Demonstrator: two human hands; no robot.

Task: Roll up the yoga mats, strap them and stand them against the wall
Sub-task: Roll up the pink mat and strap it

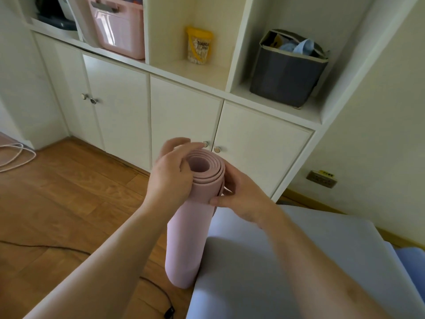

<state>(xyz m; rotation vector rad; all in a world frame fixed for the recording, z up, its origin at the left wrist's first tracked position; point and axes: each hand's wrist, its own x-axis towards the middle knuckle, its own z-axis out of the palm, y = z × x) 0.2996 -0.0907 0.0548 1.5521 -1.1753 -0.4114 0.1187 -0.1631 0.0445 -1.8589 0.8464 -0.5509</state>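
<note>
A rolled pink yoga mat (186, 240) stands upright on the wooden floor, its spiral top end facing me. My left hand (172, 173) wraps round the left side of the top, thumb at the inner rim and fingers curled over the far edge. My right hand (239, 196) grips the roll's right side just below the top, thumb pressed across the front. No strap is visible on the roll. A pale lilac mat (264, 261) lies spread flat to the right of the roll, under my right forearm.
White cabinets with knobs (217, 149) stand right behind the roll. Shelves above hold a pink bin (119, 28), a yellow-lidded jar (199, 46) and a grey fabric box (287, 72). Cables lie on the floor at left (16, 155) and near my left arm (158, 288). A wall socket (322, 179) is at right.
</note>
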